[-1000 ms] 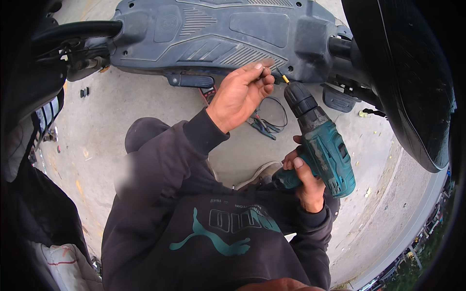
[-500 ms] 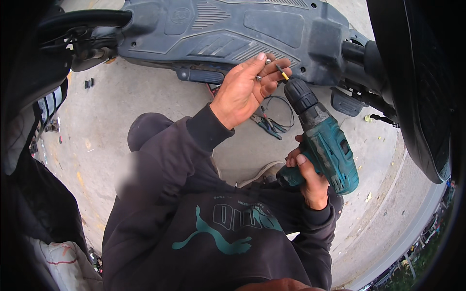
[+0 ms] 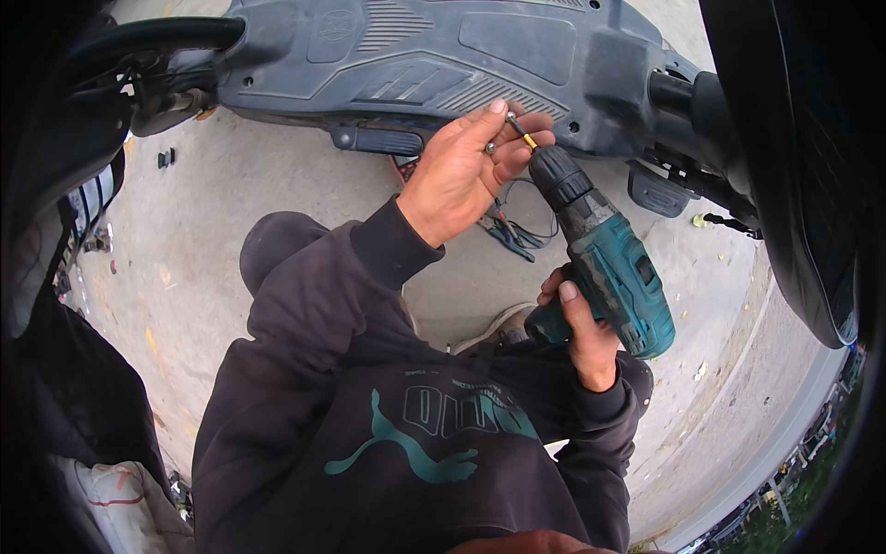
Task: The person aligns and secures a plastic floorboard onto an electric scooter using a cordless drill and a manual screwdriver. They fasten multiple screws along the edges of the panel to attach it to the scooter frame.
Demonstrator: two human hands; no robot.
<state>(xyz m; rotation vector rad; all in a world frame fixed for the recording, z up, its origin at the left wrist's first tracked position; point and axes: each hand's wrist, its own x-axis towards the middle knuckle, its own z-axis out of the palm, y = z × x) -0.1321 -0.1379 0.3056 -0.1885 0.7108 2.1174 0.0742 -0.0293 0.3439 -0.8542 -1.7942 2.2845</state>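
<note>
My left hand (image 3: 459, 166) is half curled, palm up, just off the near edge of a grey plastic scooter floorboard (image 3: 406, 55). Between thumb and forefinger it pinches a small screw (image 3: 510, 117), its shiny head showing. A second screw (image 3: 490, 148) lies against the curled fingers. Wrapped round the grip of a teal and black cordless drill (image 3: 614, 268) is my right hand (image 3: 588, 332). The drill points up and left. Its dark bit with a yellow band (image 3: 530, 140) reaches the pinched screw's head; firm seating cannot be made out.
Pliers (image 3: 510, 237) and a thin dark cable (image 3: 543, 208) lie on the concrete below my left hand. A black scooter seat (image 3: 794, 166) rises at the right. Small dark pieces (image 3: 166, 158) rest on the ground at left. A folding footpeg (image 3: 660, 191) juts out under the floorboard.
The drill has moved slightly up and left in my right hand, bringing the bit from beside the fingers to the pinched screw. My left hand has hardly moved.
</note>
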